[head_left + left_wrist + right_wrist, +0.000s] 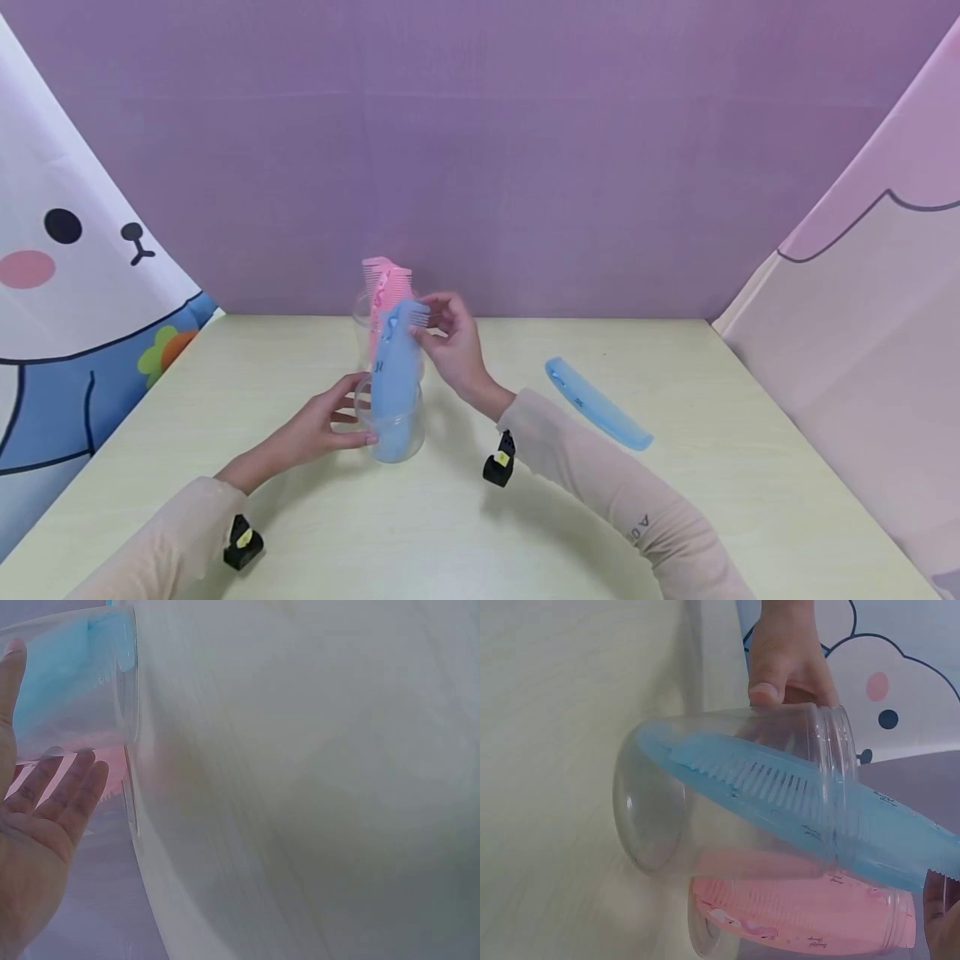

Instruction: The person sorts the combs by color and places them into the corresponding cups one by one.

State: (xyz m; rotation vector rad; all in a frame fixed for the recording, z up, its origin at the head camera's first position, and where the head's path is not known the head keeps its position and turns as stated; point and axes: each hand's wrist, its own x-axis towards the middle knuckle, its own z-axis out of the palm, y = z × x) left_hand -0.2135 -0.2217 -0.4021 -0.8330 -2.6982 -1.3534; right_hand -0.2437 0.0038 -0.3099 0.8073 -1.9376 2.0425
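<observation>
A clear plastic jar (417,440) stands upright on the table, with blue comb (396,375) tilted inside and sticking out above the rim. In the right wrist view, two blue combs seem to overlap in it. My left hand (311,429) holds the jar from the left, thumb at its front and fingers round the far side. At the comb's toothed top end, my right hand (453,342) pinches it between thumb and fingers. Close behind, a second clear jar (362,310) contains pink combs (392,287). The near jar partly hides it.
Another blue comb (597,404) lies flat on the pale table (465,517), right of the jars and beyond my right forearm. A purple backdrop (525,167) rises at the table's far edge. Printed cloths (67,300) hang along both sides.
</observation>
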